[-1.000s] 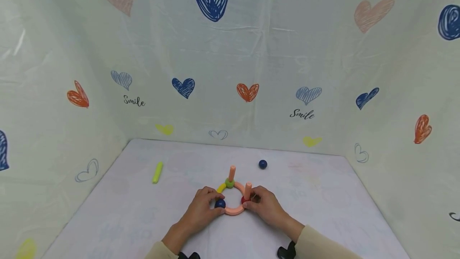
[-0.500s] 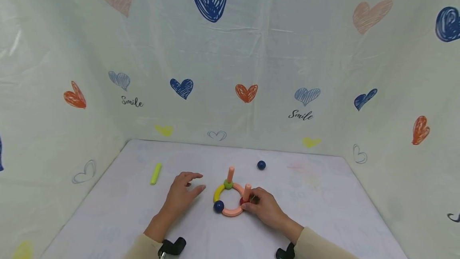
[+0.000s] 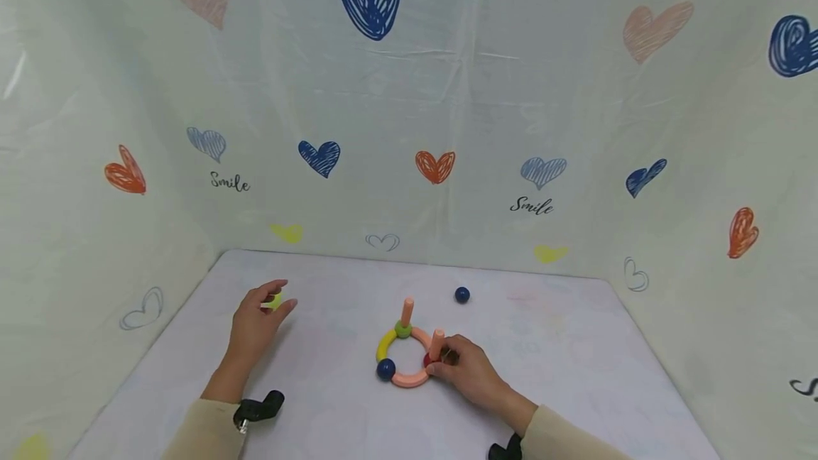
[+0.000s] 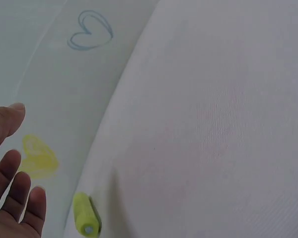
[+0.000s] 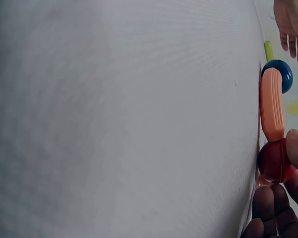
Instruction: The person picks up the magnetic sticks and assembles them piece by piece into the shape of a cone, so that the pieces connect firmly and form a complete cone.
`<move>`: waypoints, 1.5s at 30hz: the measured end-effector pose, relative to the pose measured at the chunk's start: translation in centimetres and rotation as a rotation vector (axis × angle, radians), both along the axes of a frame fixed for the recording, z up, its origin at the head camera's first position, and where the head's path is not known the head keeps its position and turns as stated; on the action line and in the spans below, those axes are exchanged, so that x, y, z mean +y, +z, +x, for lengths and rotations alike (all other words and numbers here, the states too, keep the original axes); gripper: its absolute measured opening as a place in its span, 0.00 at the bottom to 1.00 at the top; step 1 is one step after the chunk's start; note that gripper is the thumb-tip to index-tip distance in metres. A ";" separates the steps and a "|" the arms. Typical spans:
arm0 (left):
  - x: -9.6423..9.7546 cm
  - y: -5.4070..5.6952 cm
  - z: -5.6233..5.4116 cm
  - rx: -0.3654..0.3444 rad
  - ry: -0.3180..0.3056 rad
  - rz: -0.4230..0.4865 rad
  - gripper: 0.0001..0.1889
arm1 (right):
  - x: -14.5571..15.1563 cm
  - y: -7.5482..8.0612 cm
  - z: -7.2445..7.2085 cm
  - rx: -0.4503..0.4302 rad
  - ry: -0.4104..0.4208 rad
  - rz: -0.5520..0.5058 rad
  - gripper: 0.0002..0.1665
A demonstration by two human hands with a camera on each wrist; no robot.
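Observation:
A ring of curved pieces and balls lies on the white table: a yellow curved rod (image 3: 386,344), orange curved rods (image 3: 409,379), a blue ball (image 3: 386,369), a green ball (image 3: 403,330) and a red ball (image 5: 274,161). Orange sticks stand up from the green ball and the red one. My right hand (image 3: 469,371) pinches the red ball between thumb and fingers. Over at the left, my left hand (image 3: 254,329) hovers with fingers spread above a yellow-green stick (image 4: 86,215), partly hidden behind it in the head view.
A loose blue ball (image 3: 462,294) lies behind the ring, to the right. A pale curtain (image 3: 383,91) printed with hearts rises at the back and both sides of the table (image 3: 524,346). Black wrist straps (image 3: 258,409) sit at the sleeves.
My left hand has let go of the ring's blue ball and moved left to the yellow-green stick. The right hand has stayed at the red ball.

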State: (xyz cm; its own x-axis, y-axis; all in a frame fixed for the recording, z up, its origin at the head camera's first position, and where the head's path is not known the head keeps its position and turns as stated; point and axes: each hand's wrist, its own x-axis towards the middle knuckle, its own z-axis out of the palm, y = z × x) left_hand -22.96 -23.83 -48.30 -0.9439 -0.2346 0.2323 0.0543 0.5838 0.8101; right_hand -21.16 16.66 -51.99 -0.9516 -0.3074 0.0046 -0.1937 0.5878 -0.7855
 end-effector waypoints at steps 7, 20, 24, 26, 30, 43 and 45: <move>-1.9 -0.8 -0.4 -0.082 0.038 0.017 0.26 | 0.0 0.0 0.1 0.020 -0.004 0.001 0.13; -2.4 -2.6 -1.3 -0.164 0.039 0.068 0.29 | -0.1 0.4 0.3 -0.011 0.003 -0.009 0.14; -2.2 -3.1 -1.8 -0.138 0.055 0.048 0.27 | -0.1 0.4 0.3 -0.013 0.001 -0.014 0.13; -2.0 -3.2 -2.0 -0.130 0.051 0.038 0.26 | -0.1 0.4 0.3 -0.014 -0.002 -0.012 0.13; -1.6 -3.3 -2.1 -0.121 0.044 0.001 0.25 | 0.0 0.3 0.2 -0.010 0.008 -0.018 0.13; -1.2 -3.9 -2.2 -0.147 0.074 -0.121 0.26 | 0.0 0.3 0.3 0.009 0.019 -0.036 0.09; -1.1 -3.9 -2.2 -0.151 0.087 -0.139 0.26 | 0.0 0.3 0.3 0.009 0.018 -0.036 0.10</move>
